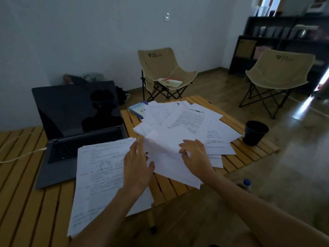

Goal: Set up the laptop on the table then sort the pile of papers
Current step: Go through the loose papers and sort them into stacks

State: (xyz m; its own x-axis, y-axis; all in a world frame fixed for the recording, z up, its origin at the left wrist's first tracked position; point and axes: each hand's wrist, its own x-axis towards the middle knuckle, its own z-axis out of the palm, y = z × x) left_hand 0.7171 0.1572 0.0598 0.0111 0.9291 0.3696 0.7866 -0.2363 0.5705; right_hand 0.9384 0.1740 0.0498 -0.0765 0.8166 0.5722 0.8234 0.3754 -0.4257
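From the head camera, an open dark-grey laptop (78, 132) with a black, unlit screen stood toward the left part of a yellow slatted wooden table (26, 175), a white cable (21, 155) plugged into its left side. A neat stack of white printed pages (99, 179) lay at the near edge, overlapping the laptop's right front corner. A loose, fanned pile of white papers (187, 125) covered the table's right half up to its far edge, with a blue-covered booklet (138, 108) under its far left side. The left hand (137, 168) had straight, close-set fingers, its thumb against a blurred white sheet (167, 157) lifted between both hands. The right hand (195, 154) curled its fingers on that sheet's right side. A black cup (255, 132) sat at the table's right edge.
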